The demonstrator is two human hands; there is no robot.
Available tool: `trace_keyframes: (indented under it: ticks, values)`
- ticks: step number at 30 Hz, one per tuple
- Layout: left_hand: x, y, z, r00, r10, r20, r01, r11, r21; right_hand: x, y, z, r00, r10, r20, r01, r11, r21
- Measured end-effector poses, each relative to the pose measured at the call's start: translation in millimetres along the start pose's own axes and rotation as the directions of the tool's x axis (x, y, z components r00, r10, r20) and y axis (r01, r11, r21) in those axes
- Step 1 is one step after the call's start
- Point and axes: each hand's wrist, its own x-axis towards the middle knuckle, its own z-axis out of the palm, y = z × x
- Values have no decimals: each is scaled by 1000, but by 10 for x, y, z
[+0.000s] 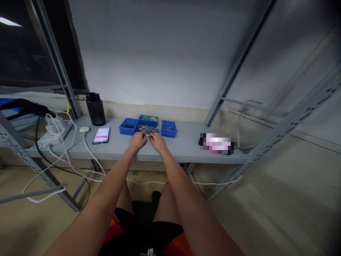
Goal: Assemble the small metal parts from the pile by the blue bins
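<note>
My left hand (pixel 137 140) and my right hand (pixel 158 141) are close together at the shelf's front, their fingers closed in pinches. A small thin dark piece seems to run between the fingertips, too small to name. Just behind my hands lies a heap of slender shiny metal pieces (pixel 148 129), partly hidden by my fingers. Around the heap stand blue trays: the left tray (pixel 122 131) with dark small parts, the back tray (pixel 148 123) with green items, and the right tray (pixel 169 134) with a few thin metal pieces.
On the grey shelf (pixel 183 145) stand a black bottle (pixel 96 109), a phone with a blurred screen (pixel 102 135), a white charger (pixel 84 129) and a power strip (pixel 54 137) with trailing cables. A blurred black-edged object (pixel 217 144) lies right. Metal uprights flank the shelf.
</note>
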Motion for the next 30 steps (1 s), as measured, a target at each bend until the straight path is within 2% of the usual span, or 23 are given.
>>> trace_keyframes:
  ticks: [9,17,26,30]
  values:
    - [5,-6,-6,999,27,27,-27,999,17,-16,-8,-13,999,37,-19,-37,999,1]
    - [24,-44,27,998,59,6,-59,998,-21,-13,-7,-1,999,34,-28,-34,999,10]
    - [51,-72,64,976,208,-67,-217,961,-172,1,18,15,999,-54,1,54,998,22]
    - [42,-67,62,970,227,-87,-241,949,-203,5,35,34,997,-73,-16,74,996,46]
